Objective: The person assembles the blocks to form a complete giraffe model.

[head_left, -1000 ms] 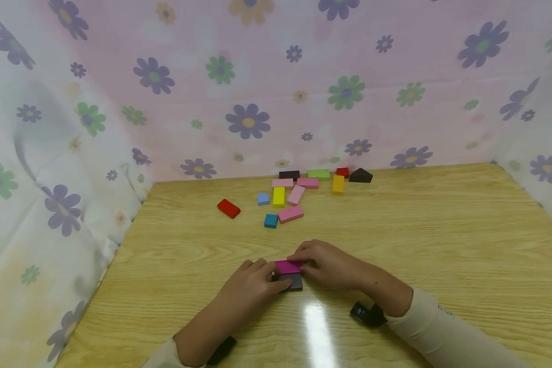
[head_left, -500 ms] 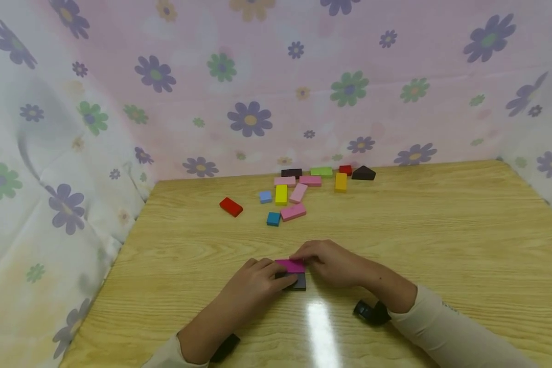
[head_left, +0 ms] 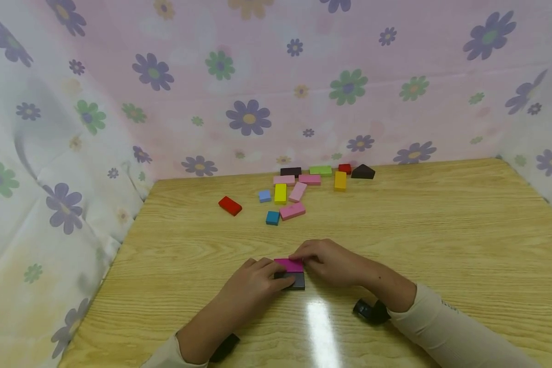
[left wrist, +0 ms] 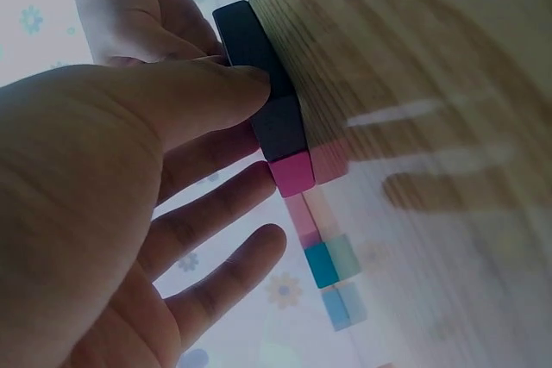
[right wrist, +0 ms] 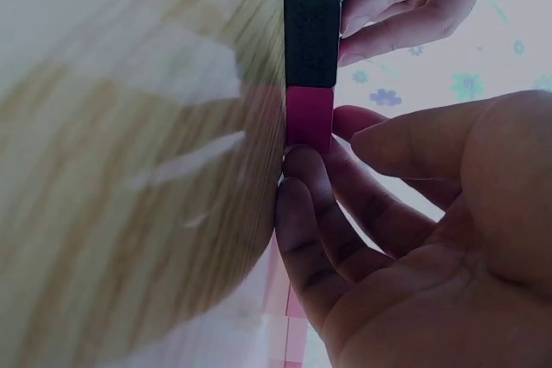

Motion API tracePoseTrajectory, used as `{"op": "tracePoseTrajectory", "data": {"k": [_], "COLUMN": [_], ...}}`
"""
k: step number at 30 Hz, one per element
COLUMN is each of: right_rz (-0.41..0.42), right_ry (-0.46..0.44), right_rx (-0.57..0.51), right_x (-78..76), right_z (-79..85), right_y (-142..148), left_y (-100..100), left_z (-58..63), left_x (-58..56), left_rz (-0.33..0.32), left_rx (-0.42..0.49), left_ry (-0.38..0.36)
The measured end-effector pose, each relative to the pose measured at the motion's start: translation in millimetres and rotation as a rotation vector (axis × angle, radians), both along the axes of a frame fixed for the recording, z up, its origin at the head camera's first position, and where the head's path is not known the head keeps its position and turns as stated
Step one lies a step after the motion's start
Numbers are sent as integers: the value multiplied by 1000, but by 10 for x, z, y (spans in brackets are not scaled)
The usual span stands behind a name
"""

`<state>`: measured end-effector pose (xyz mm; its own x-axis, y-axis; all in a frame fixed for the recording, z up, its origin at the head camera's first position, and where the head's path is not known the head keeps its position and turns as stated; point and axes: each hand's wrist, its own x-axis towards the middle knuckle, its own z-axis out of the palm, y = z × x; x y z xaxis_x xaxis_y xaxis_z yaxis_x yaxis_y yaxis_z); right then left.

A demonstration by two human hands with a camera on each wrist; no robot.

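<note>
Reached the left hand [head_left: 255, 283] slightly farther over the magenta block [head_left: 296, 267] and black block [head_left: 299, 282] than a second earlier. Held the black block narrowly with left thumb and bent fingers, touching the magenta too. Pinched the magenta block's end in the right hand [head_left: 329, 262]. Had both blocks touching side by side on the surface [head_left: 409, 230], well apart from the blue block [head_left: 272, 218].

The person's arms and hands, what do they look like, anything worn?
The left hand and right hand are bare. The left sleeve and right sleeve are cream; the right one bears small dark lettering. A black device shows by each sleeve.
</note>
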<state>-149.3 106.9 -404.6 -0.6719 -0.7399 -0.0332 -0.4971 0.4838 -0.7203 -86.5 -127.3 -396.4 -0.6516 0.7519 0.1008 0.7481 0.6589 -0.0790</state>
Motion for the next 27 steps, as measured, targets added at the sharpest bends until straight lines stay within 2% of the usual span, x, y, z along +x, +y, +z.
{"op": "tracePoseTrajectory", "data": {"k": [13, 17, 22, 27], "right_rz": [-2, -63, -189, -240], "right_ry": [-7, 25, 138, 282], "right_rx": [3, 8, 70, 159], "right_x": [-15, -21, -87, -224], "right_z": [22, 41, 104, 127], "right_y": [0, -10, -33, -43], "left_y": [-8, -8, -3, -4], "left_z": [36, 32, 26, 31], "left_x": [-3, -5, -14, -6], "left_rz": [-4, -10, -5, -6], "left_rx": [-8, -26, -37, -36], "left_ry": [28, 32, 32, 14]}}
